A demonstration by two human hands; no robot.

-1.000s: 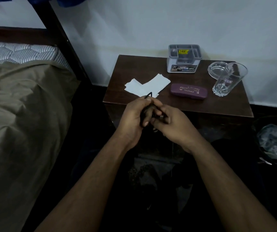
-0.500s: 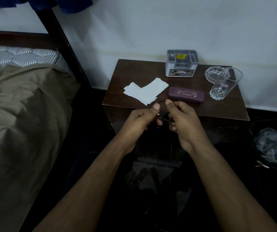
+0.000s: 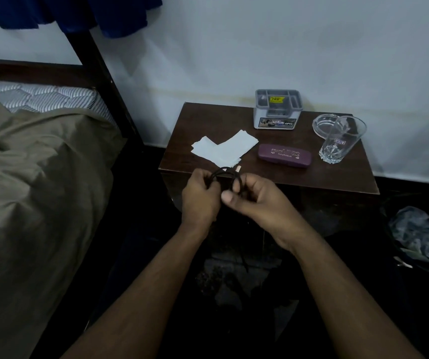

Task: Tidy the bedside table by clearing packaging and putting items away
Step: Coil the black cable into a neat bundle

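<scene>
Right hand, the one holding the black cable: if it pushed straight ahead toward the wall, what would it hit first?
Probably the purple glasses case; it lies just beyond the right hand on the bedside table, though depth is uncertain.

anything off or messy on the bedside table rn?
Nothing spilled or broken. Only loose clutter: white paper pieces lie overlapped and askew near the bedside table's front-left edge. Both hands, left hand and right hand, hold a coiled black cord.

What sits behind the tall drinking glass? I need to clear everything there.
A clear glass ashtray sits behind the clear tall drinking glass; its right part shows only blurred through the glass.
</scene>
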